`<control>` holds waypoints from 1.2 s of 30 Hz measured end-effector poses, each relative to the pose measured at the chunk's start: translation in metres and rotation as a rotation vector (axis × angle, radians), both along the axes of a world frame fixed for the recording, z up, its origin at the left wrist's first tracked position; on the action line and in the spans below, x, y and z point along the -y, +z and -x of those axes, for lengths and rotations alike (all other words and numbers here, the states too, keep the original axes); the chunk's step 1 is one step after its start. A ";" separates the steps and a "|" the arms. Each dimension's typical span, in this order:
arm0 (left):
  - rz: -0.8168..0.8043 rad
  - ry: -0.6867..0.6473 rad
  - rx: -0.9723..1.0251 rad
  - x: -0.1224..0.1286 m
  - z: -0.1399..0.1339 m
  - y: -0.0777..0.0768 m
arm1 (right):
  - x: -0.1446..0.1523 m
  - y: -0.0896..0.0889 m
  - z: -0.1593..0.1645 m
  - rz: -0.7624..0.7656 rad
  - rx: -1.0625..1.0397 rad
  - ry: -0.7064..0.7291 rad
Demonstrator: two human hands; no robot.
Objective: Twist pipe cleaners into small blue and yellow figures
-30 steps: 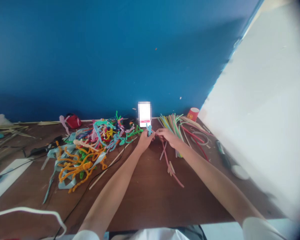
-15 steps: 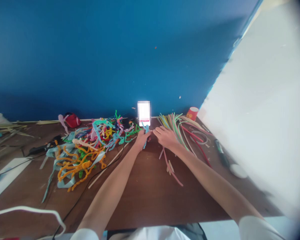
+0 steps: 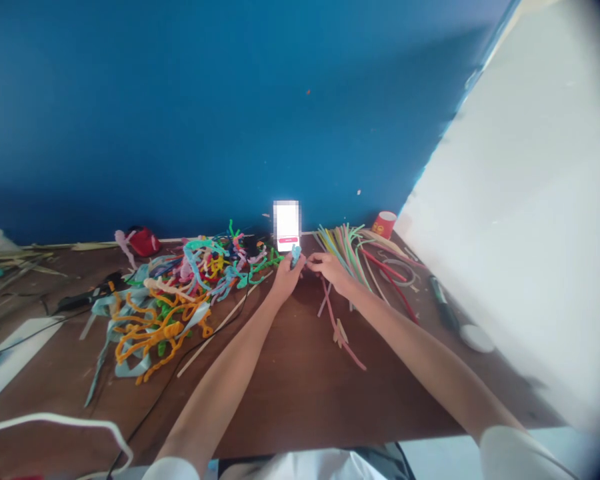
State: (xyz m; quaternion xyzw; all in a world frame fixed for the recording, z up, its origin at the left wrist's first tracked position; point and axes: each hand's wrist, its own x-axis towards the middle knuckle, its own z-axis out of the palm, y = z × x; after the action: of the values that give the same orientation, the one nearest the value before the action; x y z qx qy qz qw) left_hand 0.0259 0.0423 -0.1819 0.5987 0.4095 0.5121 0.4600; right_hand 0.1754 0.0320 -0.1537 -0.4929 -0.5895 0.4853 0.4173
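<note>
My left hand (image 3: 285,279) is closed around a light-blue fuzzy pipe-cleaner piece (image 3: 295,255), whose top shows above the thumb; its lower part is hidden by the fingers. Just to the right, my right hand (image 3: 329,269) has thumb and fingers pinched together close to the left fingertips. Whatever it pinches is too small to make out. Below the right hand a pink stem with small pale leaf-like bits (image 3: 340,333) lies on the brown table (image 3: 300,400). A phone with a lit screen (image 3: 287,223) stands behind both hands, against the blue wall.
Left of my hands lies a tangled heap of coloured pipe cleaners (image 3: 173,330) with pale ribbon and a black cable. A bundle of pastel tubes (image 3: 347,243) rests at the right, near a red paper cup (image 3: 383,225), a dark marker (image 3: 444,303) and a white round object (image 3: 477,339).
The blue pipe-cleaner piece has turned in my left hand, so its lower end no longer shows. My right fingers have drawn into a tighter pinch beside it.
</note>
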 end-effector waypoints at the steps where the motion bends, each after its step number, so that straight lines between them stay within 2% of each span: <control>1: -0.019 -0.003 -0.010 0.000 0.001 0.001 | -0.001 -0.002 0.000 0.108 -0.091 -0.001; 3: -0.040 -0.016 -0.032 0.001 0.002 0.002 | -0.003 -0.005 -0.001 0.273 -0.206 0.012; 5: -0.034 -0.030 -0.038 0.002 0.002 0.004 | -0.006 -0.007 -0.002 0.347 -0.245 0.032; 9: -0.005 -0.034 -0.026 0.003 0.002 0.005 | -0.005 -0.003 -0.003 0.357 -0.252 0.011; 12: 0.002 0.014 -0.068 0.001 0.002 0.002 | -0.001 0.003 0.000 0.297 -0.212 -0.050; 15: 0.024 0.076 -0.066 -0.001 0.003 -0.001 | 0.005 0.007 0.003 0.072 0.005 -0.056; 19: 0.063 0.100 -0.004 -0.002 0.004 -0.002 | 0.009 0.008 0.003 -0.506 0.581 -0.050; 21: 0.089 0.103 0.043 -0.001 0.003 -0.001 | 0.011 0.007 -0.001 -0.743 0.895 -0.040; 23: 0.106 0.104 0.075 0.000 0.003 0.001 | 0.011 0.005 -0.004 -0.898 1.124 0.004; 26: 0.099 0.085 0.058 0.001 0.003 0.002 | 0.012 0.002 -0.007 -1.017 1.259 0.031; 30: 0.073 0.058 -0.016 0.001 0.004 0.001 | 0.015 -0.001 -0.001 -0.943 1.226 -0.054; 33: 0.030 0.054 -0.086 0.000 0.003 -0.001 | 0.016 -0.002 0.005 -0.778 1.076 -0.143; 36: 0.023 0.052 -0.068 -0.001 0.003 -0.002 | 0.013 0.000 0.007 -0.542 0.802 -0.174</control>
State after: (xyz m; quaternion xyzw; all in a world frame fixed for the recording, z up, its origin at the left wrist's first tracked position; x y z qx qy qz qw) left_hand 0.0234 0.0436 -0.1843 0.5997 0.4461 0.4984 0.4392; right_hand 0.1687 0.0190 -0.1533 -0.5621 -0.7653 0.0497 0.3097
